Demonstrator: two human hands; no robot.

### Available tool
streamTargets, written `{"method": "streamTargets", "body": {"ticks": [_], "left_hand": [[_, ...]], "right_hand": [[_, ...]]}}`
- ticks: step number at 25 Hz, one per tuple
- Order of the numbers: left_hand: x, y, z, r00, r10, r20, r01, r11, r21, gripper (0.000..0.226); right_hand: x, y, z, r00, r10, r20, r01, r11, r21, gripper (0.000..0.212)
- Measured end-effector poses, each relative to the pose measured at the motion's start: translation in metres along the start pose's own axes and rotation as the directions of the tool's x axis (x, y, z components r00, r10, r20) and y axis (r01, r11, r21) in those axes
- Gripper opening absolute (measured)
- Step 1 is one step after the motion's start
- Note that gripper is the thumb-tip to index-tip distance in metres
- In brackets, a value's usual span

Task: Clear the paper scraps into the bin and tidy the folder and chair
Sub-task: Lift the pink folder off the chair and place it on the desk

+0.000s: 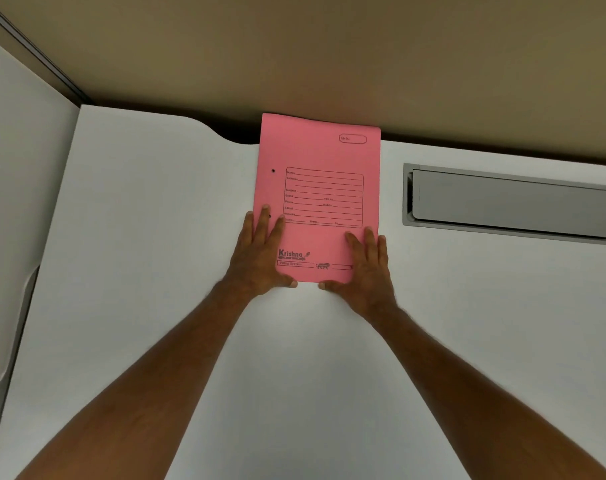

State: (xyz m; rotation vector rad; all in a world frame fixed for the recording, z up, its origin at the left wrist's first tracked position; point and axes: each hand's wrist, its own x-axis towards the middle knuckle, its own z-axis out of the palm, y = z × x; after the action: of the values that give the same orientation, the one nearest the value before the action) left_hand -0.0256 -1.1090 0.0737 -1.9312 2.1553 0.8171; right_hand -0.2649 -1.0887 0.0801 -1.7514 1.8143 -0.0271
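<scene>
A closed pink folder (320,157) with a printed form on its cover lies flat on the white desk (156,237), its far edge against the beige partition. My left hand (260,251) rests flat on the folder's near left corner, fingers spread, thumb at the near edge. My right hand (367,265) lies flat on the near right corner the same way. Both palms press on the cover; neither hand curls around it. No paper scraps, bin or chair are in view.
A grey cable-tray flap (509,202) is set into the desk to the right of the folder. A beige partition (329,57) runs along the desk's far edge. A second white desk surface (14,150) adjoins on the left.
</scene>
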Motion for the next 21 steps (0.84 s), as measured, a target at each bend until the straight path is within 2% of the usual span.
{"method": "streamTargets", "body": {"ticks": [7, 11, 16, 21], "left_hand": [[0.003, 0.0, 0.0, 1.0, 0.006, 0.0, -0.006, 0.999, 0.046, 0.141], [-0.012, 0.012, -0.005, 0.999, -0.051, 0.002, 0.051, 0.998, 0.028, 0.13], [-0.073, 0.03, 0.011, 0.98, -0.101, -0.172, 0.105, 0.994, 0.009, 0.099], [-0.151, 0.038, 0.044, 0.982, -0.121, -0.144, 0.134, 0.987, 0.084, 0.09]], "right_hand": [[0.002, -0.002, -0.001, 1.0, 0.009, 0.022, -0.008, 1.0, -0.019, 0.124], [-0.001, -0.004, -0.002, 1.0, 0.012, 0.026, -0.012, 1.0, -0.029, 0.123], [-0.032, -0.001, -0.001, 1.0, 0.026, 0.016, -0.026, 1.0, 0.002, 0.121], [-0.096, 0.017, -0.005, 0.993, 0.08, 0.091, -0.082, 0.996, 0.024, 0.112]]}}
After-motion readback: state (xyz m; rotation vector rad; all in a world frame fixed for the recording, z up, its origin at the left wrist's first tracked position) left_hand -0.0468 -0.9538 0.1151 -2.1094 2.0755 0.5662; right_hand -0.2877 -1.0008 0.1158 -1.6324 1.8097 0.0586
